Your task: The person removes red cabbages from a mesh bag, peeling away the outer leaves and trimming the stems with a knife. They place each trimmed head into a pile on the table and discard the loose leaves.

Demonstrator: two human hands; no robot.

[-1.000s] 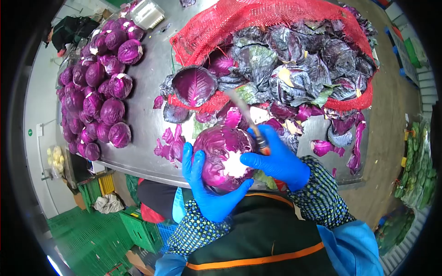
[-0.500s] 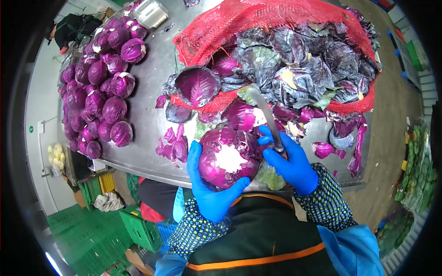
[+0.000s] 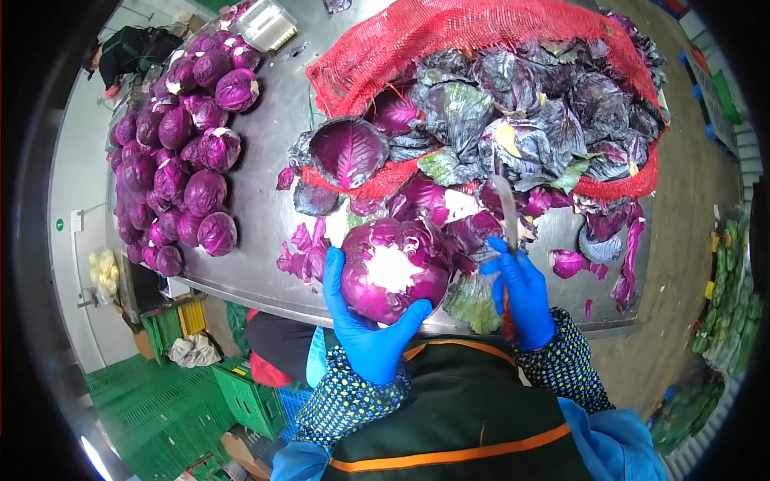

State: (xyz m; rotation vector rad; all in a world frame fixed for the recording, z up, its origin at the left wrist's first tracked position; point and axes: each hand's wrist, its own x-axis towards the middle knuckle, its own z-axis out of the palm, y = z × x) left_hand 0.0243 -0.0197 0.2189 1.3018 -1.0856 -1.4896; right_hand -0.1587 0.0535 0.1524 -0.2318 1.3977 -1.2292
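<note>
A red cabbage (image 3: 365, 260) with a pale cut stem end facing up rests at the table's near edge. My left hand (image 3: 370, 333), in a blue glove, cups it from the near left side with thumb and fingers spread around it. In my right hand (image 3: 520, 293), also gloved in blue, a knife (image 3: 507, 204) is gripped with its blade pointing away from me, to the right of the cabbage. Loose purple leaves (image 3: 303, 250) lie left of the cabbage. A greenish leaf (image 3: 473, 303) lies between the cabbage and my right hand.
A red mesh sack (image 3: 361, 64) full of dark outer leaves (image 3: 521, 104) fills the far right of the metal table (image 3: 269, 172). Several trimmed cabbages (image 3: 204, 192) are piled at the left. A clear plastic tub (image 3: 267, 26) stands at the back. Green crates (image 3: 249, 397) sit below on the floor.
My right hand has moved right and slightly down, carrying the knife away from the cabbage; its blade now stands more upright. My left hand still holds the cabbage, which has barely shifted.
</note>
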